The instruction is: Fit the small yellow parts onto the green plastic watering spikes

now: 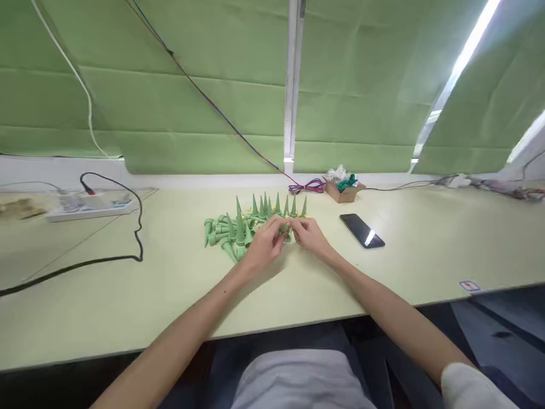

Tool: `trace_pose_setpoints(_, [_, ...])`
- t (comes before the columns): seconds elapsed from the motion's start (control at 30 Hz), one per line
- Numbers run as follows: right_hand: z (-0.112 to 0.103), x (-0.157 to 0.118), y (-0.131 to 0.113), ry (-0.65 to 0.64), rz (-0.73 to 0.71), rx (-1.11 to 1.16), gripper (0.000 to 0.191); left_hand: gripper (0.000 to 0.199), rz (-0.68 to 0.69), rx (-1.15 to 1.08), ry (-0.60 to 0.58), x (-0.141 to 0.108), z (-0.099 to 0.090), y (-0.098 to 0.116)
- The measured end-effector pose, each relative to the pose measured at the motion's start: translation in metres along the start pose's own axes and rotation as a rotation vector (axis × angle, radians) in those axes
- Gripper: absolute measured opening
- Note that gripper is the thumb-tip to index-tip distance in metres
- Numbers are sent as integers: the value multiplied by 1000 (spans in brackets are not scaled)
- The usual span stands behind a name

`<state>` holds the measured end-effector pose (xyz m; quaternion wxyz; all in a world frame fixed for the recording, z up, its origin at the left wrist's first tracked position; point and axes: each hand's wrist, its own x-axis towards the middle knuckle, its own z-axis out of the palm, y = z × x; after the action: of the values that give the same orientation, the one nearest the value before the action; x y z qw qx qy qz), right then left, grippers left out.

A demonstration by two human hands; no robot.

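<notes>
My left hand [268, 241] is closed round a green plastic spike [284, 228], whose round open end shows between the fingers. Against that end, the fingertips of my right hand [310, 234] are pinched together. What they grip, if anything, is too small to make out. Just behind and left of my hands is a heap of green plastic spikes [239, 227]; some stand point up, others lie on their sides. Small yellow pieces [256, 223] show among them, partly hidden by the spikes and my hands.
A black phone [361, 230] lies right of my hands. Behind it stand a small cardboard box [343, 193] with plastic wrap and green material, and a coiled cable [307, 186]. A power strip [91, 205] and black cord [139, 227] lie at left. The table's front edge runs beneath my forearms.
</notes>
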<state>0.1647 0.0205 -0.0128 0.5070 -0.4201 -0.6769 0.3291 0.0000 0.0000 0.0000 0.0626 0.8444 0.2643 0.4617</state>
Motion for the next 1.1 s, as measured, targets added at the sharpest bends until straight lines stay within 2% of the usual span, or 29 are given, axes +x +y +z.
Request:
trace_pose_setpoints(0.13, [2, -1, 4, -30, 7, 50, 49, 19, -3, -10, -5, 0, 1, 1])
trace_pose_setpoints(0.37, [1, -4, -2, -128, 80, 271, 50, 18, 24, -29, -23, -1, 0, 1])
trace_pose_setpoints(0.5, [2, -4, -6, -101, 128, 345, 50, 22, -5, 11, -15, -2, 2, -1])
trace_pose_setpoints(0.63, [2, -4, -7, -3, 142, 388, 53, 25, -137, 19, 3, -1, 3, 0])
trace_pose_setpoints(0.83, [-3, -3, -8, 74, 68, 424, 51, 26, -422, -97, 118, 5, 0, 7])
trace_pose_setpoints(0.97, [-1, -4, -8, 38, 12, 406, 50, 43, -620, -322, 11, 9, -4, 10])
trace_pose_setpoints(1.1, [1, -6, -6, 2, -14, 362, 49, 43, -639, -391, -101, 8, -3, 8])
